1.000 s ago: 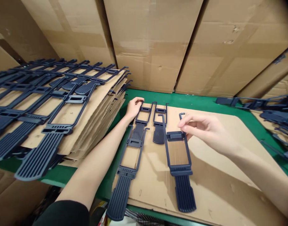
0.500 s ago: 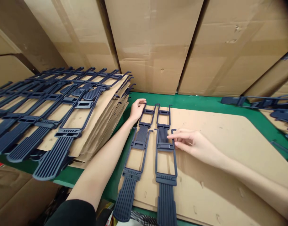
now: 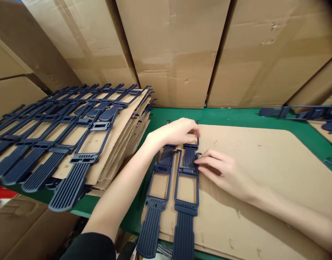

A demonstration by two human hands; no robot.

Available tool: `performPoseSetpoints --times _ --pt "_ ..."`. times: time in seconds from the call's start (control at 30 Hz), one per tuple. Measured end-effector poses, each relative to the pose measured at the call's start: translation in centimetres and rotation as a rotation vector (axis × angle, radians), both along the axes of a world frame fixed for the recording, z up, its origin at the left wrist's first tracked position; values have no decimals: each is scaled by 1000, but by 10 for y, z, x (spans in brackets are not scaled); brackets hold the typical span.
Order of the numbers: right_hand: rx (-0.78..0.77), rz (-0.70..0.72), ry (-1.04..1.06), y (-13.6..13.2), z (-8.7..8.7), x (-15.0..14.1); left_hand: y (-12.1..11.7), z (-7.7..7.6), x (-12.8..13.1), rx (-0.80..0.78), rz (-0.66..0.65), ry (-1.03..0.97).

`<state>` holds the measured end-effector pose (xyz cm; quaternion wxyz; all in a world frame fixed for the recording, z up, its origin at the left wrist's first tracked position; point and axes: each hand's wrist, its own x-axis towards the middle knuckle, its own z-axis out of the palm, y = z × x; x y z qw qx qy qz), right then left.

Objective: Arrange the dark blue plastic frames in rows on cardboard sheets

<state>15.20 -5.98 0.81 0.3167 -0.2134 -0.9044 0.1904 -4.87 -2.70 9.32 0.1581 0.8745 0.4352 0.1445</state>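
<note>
Two columns of navy plastic frames with ribbed paddle ends lie side by side on a cardboard sheet. The left column (image 3: 150, 231) and the right column (image 3: 184, 231) each have a far frame overlapping a near one. My left hand (image 3: 177, 131) reaches across the far frames, covering most of them. Its fingers are bent down around the right-hand far frame's outer edge. My right hand (image 3: 222, 171) rests at the right column's outer edge, finger and thumb closed on the frame near the overlap.
The cardboard sheet (image 3: 252, 166) lies on a green table (image 3: 231, 115). To the left stands a stack of cardboard layers (image 3: 125, 144) bearing rows of similar navy frames (image 3: 69, 187). Large cartons (image 3: 171, 54) line the back. More navy parts (image 3: 301, 113) lie at the far right.
My left hand has moved right, from the left column's outer edge across to the far end of the right column. The right column has shifted slightly left, with my right hand still beside it.
</note>
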Motion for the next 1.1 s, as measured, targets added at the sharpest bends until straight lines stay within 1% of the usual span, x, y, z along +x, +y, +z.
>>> performPoseSetpoints --times 0.1,0.2,0.3,0.47,0.6,0.8,0.93,1.1 --pt "93 23 23 -1 -1 -2 -6 3 -4 -137 60 196" --pt "125 36 18 -1 -2 -2 -8 3 -9 -247 123 316" --pt "135 32 15 0 -3 -2 -9 4 -10 -297 161 403" --pt "133 33 8 0 -6 -2 -11 7 -8 -335 234 499" --pt "132 33 -8 1 -9 0 -10 6 -7 -341 242 537" --pt "166 9 -15 1 -13 1 -8 3 -7 -326 226 501" --pt "183 5 -23 1 -14 1 -7 0 -8 -325 238 480" --pt "207 16 -9 0 -13 2 -5 -4 -8 -332 220 491"
